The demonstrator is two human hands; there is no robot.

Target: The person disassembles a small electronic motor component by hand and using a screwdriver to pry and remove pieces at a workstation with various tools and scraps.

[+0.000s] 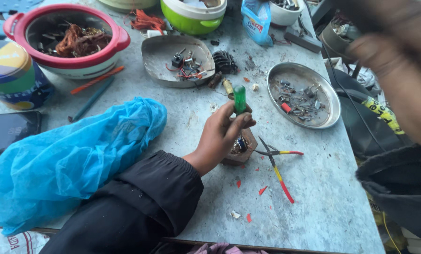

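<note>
My left hand (222,134) is closed around a screwdriver with a green handle (239,99), held upright. Its tip points down into a small metal part sitting on a brown wooden block (247,153), which the hand also steadies. Red-and-yellow-handled pliers (277,164) lie open on the table just right of the block. My right hand (398,61) is raised at the upper right, close to the camera and badly blurred; whether it holds anything does not show. A dark sleeve (403,188) hangs below it.
A steel plate of small parts (324,110) sits to the right. Behind are a metal dish with switches and wires (154,63), a red-rimmed bowl of copper wire (116,40), a green bowl (194,21) and a colourful tin (12,75). A blue plastic bag (64,160) and a phone (8,131) lie left.
</note>
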